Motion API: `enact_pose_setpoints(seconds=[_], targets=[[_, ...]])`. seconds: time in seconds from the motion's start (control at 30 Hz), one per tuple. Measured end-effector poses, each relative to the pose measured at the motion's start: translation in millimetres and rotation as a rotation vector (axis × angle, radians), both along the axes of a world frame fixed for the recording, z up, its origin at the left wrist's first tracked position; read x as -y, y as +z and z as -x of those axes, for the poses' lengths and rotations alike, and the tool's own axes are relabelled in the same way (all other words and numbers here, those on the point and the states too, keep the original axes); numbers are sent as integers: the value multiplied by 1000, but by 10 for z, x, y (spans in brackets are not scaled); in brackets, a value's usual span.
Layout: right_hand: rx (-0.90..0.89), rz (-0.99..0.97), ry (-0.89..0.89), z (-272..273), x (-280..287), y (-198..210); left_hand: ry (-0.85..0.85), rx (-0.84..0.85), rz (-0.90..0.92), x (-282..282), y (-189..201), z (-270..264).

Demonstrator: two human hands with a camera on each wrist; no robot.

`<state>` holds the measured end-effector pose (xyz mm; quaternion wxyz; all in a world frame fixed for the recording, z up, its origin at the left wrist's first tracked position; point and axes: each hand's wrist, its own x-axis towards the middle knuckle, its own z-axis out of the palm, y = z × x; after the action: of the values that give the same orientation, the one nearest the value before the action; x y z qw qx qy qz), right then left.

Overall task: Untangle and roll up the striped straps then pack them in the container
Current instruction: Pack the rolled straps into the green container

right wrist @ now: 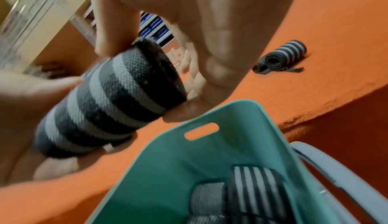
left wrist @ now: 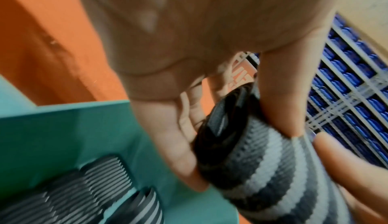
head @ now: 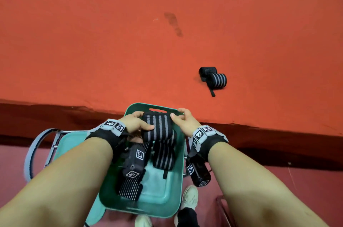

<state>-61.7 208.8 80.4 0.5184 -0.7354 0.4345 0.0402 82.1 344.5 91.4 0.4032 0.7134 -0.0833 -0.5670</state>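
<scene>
— How far along is the packing?

— Well on. Both hands, left hand and right hand, have fingers curled round the ends of one rolled strap, held just above the green tub. Several rolls already lie inside; I count perhaps three, though the wrist camera hides part.

— What's left?

— Two rolls lie touching on the orange table, well apart from the tub, one with a loose tail.

No legible text, only coded markers.
</scene>
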Motion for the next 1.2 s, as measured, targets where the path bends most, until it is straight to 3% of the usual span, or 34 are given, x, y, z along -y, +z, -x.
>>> enact_pose_setpoints(seconds=[0.07,0.13,0.33,0.47,0.87,1.2], targets=[[-113,263,13,83,41,-120,-43,17,-109,-27,-138,37],[-173,359,36,125,30,-251,-114,41,-221,-31,-333,79],[-276,346,155,167,-128,-646,-362,64,-457,-14,-907,293],[-209,294,162,184,-174,-807,-523,49,-580,-38,-1207,382],[-122,401,96,142,-239,-907,-768,120,-627,110,-1551,548],[-76,452,61,92,-282,-963,-638,45,-572,-6,-1841,597]])
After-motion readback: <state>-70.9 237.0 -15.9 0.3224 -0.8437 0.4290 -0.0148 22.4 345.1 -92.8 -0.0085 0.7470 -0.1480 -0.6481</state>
